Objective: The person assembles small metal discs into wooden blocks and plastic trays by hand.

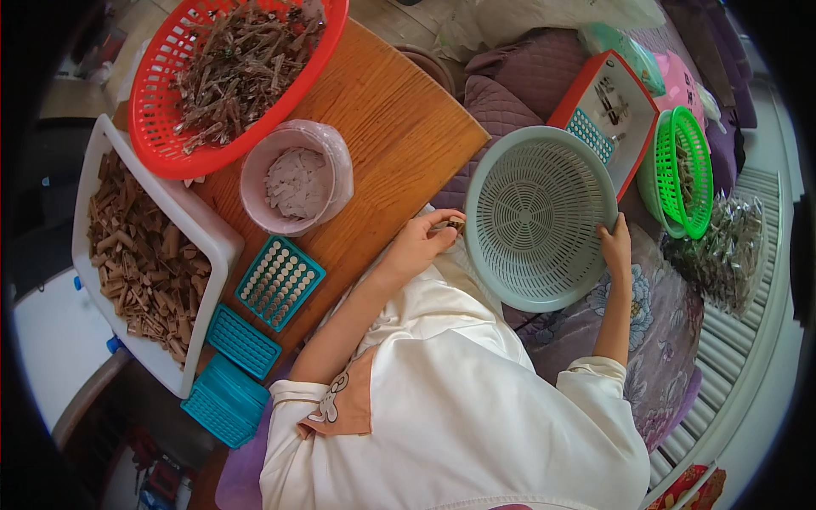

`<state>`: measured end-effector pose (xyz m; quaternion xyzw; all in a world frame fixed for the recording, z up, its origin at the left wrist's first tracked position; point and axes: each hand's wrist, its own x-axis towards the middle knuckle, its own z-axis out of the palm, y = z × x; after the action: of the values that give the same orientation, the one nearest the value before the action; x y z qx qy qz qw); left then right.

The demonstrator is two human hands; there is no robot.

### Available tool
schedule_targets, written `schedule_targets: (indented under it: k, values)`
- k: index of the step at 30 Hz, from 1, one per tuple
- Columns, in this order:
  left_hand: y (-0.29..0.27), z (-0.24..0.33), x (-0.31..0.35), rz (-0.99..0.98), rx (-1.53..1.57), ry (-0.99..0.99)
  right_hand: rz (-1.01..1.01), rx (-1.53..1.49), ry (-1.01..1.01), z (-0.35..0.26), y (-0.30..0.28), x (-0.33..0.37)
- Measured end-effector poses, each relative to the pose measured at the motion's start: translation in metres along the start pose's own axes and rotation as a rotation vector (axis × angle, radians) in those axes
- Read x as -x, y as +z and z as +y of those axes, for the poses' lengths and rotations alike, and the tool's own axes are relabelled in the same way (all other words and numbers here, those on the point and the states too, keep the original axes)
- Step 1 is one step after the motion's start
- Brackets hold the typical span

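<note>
A grey-green plastic colander (541, 217) with slotted sides is tilted over my lap, its inside bare. My right hand (617, 246) grips its right rim, fingers mostly out of sight behind it. Close to the left rim, my left hand (422, 245) is closed in a pinch; a small brownish thing shows at its fingertips, too small to name. Whether that hand touches the colander I cannot tell.
On the wooden table (408, 110) stand a red basket (146, 119) of thin clear-brown pieces, a pink tub (255, 191) of white bits, a white bin (223, 255) of brown pieces, and teal trays (242, 342). At right are a red-edged box (633, 110) and green baskets (699, 161).
</note>
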<state>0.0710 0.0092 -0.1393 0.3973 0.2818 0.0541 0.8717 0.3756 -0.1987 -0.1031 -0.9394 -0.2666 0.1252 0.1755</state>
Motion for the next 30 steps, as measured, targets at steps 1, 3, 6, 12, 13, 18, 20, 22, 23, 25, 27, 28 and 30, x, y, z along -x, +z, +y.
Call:
schedule_targets:
  k: [1,3,6,12,13,18,20,22,23,25,27,28,30]
  values:
    - [-0.003,0.000,0.005,0.007,0.005,0.007,-0.077,-0.004,0.019,0.002,-0.002,-0.001]
    - [-0.009,0.003,0.018,0.101,0.264,0.001,-0.100,-0.022,-0.001,0.013,-0.002,-0.004]
    - [-0.013,0.023,0.041,0.080,0.500,0.003,-0.124,0.074,0.002,0.001,-0.007,-0.001]
    - [-0.014,0.051,0.079,0.144,0.546,0.130,0.273,0.488,-0.325,-0.094,-0.022,0.013]
    - [-0.013,0.055,0.084,0.158,0.548,0.136,0.156,0.207,-0.348,-0.122,-0.018,0.019]
    - [-0.004,0.070,0.115,0.301,0.373,0.461,-0.946,-0.976,-0.438,-0.257,0.044,0.089]
    - [-0.003,0.072,0.126,0.361,0.331,0.527,-1.269,-1.156,-0.411,-0.278,0.071,0.112]
    - [-0.003,0.073,0.138,0.426,0.292,0.591,-1.317,-1.286,-0.402,-0.296,0.081,0.130]
    - [-0.004,0.073,0.143,0.462,0.279,0.647,-1.341,-1.276,-0.406,-0.302,0.085,0.134]
    - [-0.005,0.069,0.152,0.536,0.269,0.748,-1.213,-1.161,-0.476,-0.310,0.092,0.138]
    - [-0.007,0.066,0.158,0.586,0.295,0.771,-1.197,-1.087,-0.514,-0.313,0.094,0.141]
    - [-0.008,0.065,0.160,0.618,0.306,0.784,-1.158,-1.032,-0.548,-0.315,0.096,0.143]
    - [-0.006,0.061,0.159,0.625,0.346,0.813,-1.124,-1.015,-0.534,-0.320,0.097,0.149]
